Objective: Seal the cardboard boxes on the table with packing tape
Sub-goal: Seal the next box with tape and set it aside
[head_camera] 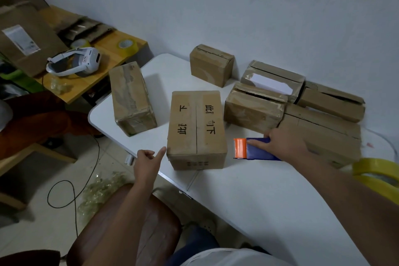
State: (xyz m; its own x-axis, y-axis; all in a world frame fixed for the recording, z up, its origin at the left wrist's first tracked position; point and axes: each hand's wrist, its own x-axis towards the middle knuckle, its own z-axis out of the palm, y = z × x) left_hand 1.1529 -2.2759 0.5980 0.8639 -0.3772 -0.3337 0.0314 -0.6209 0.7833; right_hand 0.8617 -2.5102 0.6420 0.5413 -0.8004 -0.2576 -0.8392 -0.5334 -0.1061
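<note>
Both forearms reach in from the near edge. On the right hand (282,144), the forefinger lies straight along the top of the blue tape dispenser (257,149) with its orange head; whether the remaining fingers curl round the body cannot be told, since the hand covers its far end. The left hand (146,165) has its forefinger stretched out, its tip touching the near-left corner of the printed box (196,127), the other fingers loosely curled and holding nothing. That box stands in the middle of the white table (237,196), flaps closed, its centre seam showing as a dark line with no tape I can make out, so it looks to be the one in hand. To its left, the glossy box (131,97) seems already taped. A small box (210,63) stands by the wall, sealed or not unclear. On the right, a cluster of four boxes (280,97) has flaps ajar, so most of the work appears left. A yellow tape roll (375,174) is cut off at the right edge.
</note>
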